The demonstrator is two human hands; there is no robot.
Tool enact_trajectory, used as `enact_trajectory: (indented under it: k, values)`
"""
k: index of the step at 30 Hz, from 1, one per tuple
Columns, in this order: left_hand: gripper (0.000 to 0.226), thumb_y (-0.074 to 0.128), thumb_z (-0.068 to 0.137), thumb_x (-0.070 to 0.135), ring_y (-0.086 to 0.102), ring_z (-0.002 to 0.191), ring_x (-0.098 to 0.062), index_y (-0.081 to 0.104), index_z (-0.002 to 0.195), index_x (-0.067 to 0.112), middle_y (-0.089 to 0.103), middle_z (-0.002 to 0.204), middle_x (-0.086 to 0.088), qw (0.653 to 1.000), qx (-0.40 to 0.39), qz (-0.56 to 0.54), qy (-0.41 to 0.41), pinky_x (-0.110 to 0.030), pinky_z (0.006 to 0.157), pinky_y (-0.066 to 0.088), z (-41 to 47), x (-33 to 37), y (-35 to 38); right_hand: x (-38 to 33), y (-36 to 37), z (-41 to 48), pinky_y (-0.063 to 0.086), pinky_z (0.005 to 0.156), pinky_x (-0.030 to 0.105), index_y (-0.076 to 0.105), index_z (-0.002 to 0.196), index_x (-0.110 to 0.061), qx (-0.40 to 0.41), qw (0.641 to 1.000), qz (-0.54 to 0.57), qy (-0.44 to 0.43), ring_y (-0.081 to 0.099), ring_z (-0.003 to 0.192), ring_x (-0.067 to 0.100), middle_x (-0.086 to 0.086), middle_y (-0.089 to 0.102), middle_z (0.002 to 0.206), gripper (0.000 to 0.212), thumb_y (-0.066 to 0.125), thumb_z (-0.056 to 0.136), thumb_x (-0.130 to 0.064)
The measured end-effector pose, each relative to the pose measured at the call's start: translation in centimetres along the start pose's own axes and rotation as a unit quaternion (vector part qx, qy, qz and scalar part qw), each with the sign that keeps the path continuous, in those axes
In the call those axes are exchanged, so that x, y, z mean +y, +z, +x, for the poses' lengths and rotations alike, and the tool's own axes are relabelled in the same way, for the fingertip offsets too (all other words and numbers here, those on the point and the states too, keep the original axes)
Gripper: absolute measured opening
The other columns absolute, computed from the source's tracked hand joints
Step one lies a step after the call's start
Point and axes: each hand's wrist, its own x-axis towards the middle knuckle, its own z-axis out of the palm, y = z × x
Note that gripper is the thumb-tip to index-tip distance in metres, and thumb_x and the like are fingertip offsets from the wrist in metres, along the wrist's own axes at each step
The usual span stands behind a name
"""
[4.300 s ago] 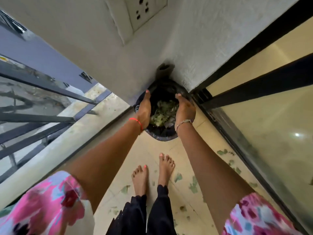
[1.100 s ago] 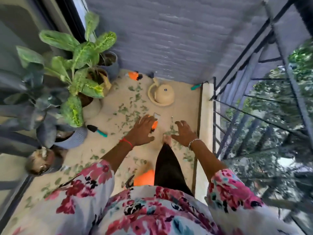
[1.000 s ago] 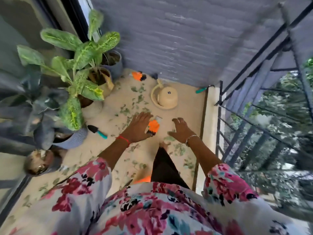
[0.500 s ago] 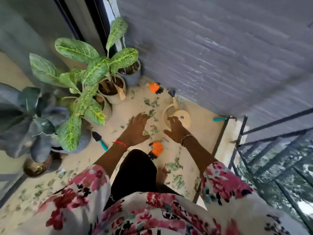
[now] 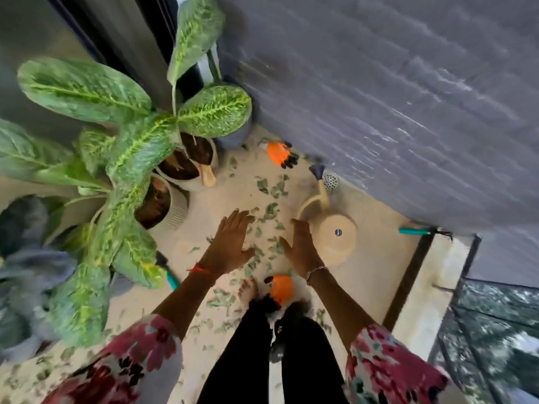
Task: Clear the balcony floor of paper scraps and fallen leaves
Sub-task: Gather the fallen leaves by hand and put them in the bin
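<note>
- Balcony floor lay littered with leaves between pots and can.
- Left hand hovered flat over leaves, fingers straight, empty.
- Right hand hovered spread, empty, just beside can.
- Orange glove lay near feet.

The bin has been left behind, and the plant end of the balcony is now faced. The left hand and right hand have been lowered, fingers straightened, over the leaves. The right hand has been drawn left, off the can. The glove is now seen nearer, by the feet.
</note>
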Motion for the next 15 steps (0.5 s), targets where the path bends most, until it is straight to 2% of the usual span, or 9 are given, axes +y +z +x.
enact_trajectory:
  k: [2, 4, 6, 9, 11, 13, 15]
  values:
    - [0.074, 0.060, 0.085, 0.032, 0.006, 0.147, -0.028, 0.026, 0.146, 0.006, 0.019, 0.155, -0.011, 1.000, -0.002, -0.005, -0.002, -0.041, 0.117, 0.005, 4.5, -2.8, 2.1, 1.3, 2.3, 5.0, 0.019, 0.111, 0.032, 0.028, 0.138, 0.008, 0.017, 1.000, 0.018, 0.015, 0.027, 0.135, 0.036, 0.027, 0.030, 0.141, 0.056, 0.051, 0.093, -0.017]
    - [0.075, 0.061, 0.082, 0.032, 0.010, 0.146, -0.030, 0.031, 0.144, 0.005, 0.023, 0.154, -0.013, 1.000, -0.005, 0.000, 0.007, -0.045, 0.118, 0.010, 9.3, -5.7, 4.8, 3.5, 5.2, 10.2, 0.029, 0.109, 0.041, 0.034, 0.133, 0.014, 0.058, 0.997, 0.043, 0.038, 0.034, 0.130, 0.043, 0.034, 0.037, 0.134, 0.062, 0.046, 0.091, -0.030]
    - [0.075, 0.062, 0.078, 0.031, 0.014, 0.145, -0.032, 0.035, 0.142, 0.004, 0.026, 0.153, -0.015, 1.000, -0.004, -0.001, 0.014, -0.050, 0.117, 0.015, 13.8, -8.8, 7.7, 6.3, 8.6, 15.5, 0.035, 0.105, 0.049, 0.038, 0.129, 0.018, 0.079, 0.994, 0.051, 0.052, 0.039, 0.125, 0.048, 0.037, 0.041, 0.129, 0.064, 0.046, 0.090, -0.032]
    - [0.076, 0.069, 0.077, 0.025, 0.016, 0.144, -0.034, 0.036, 0.141, 0.003, 0.027, 0.152, -0.017, 1.000, 0.016, 0.003, 0.011, -0.051, 0.116, 0.018, 20.9, -14.2, 13.3, 11.2, 13.4, 24.3, 0.017, 0.114, 0.036, 0.027, 0.139, 0.009, 0.091, 0.993, 0.037, 0.062, 0.023, 0.137, 0.038, 0.029, 0.028, 0.144, 0.059, 0.047, 0.094, -0.024]
    - [0.079, 0.071, 0.080, 0.024, 0.011, 0.145, -0.031, 0.030, 0.144, 0.004, 0.022, 0.154, -0.014, 1.000, 0.024, 0.008, 0.011, -0.046, 0.118, 0.013, 25.3, -17.6, 17.0, 14.9, 15.8, 30.0, 0.010, 0.114, 0.032, 0.024, 0.142, 0.005, 0.133, 0.988, 0.024, 0.075, 0.016, 0.140, 0.035, 0.025, 0.022, 0.148, 0.058, 0.044, 0.096, -0.024]
    - [0.084, 0.070, 0.082, 0.028, 0.003, 0.147, -0.025, 0.022, 0.147, 0.008, 0.012, 0.157, -0.009, 0.999, 0.007, 0.024, 0.023, -0.039, 0.118, 0.006, 29.9, -20.9, 21.3, 18.5, 18.1, 35.8, 0.012, 0.112, 0.034, 0.026, 0.141, 0.004, 0.187, 0.977, 0.026, 0.096, 0.018, 0.139, 0.035, 0.025, 0.024, 0.147, 0.053, 0.044, 0.096, -0.018]
    - [0.089, 0.070, 0.081, 0.035, -0.002, 0.147, -0.021, 0.016, 0.149, 0.013, 0.004, 0.159, -0.005, 0.998, -0.030, 0.042, 0.022, -0.038, 0.118, 0.003, 34.1, -24.1, 25.1, 21.6, 19.5, 41.1, 0.017, 0.111, 0.035, 0.029, 0.139, 0.005, 0.245, 0.963, 0.024, 0.111, 0.023, 0.137, 0.035, 0.025, 0.027, 0.145, 0.049, 0.043, 0.096, -0.013]
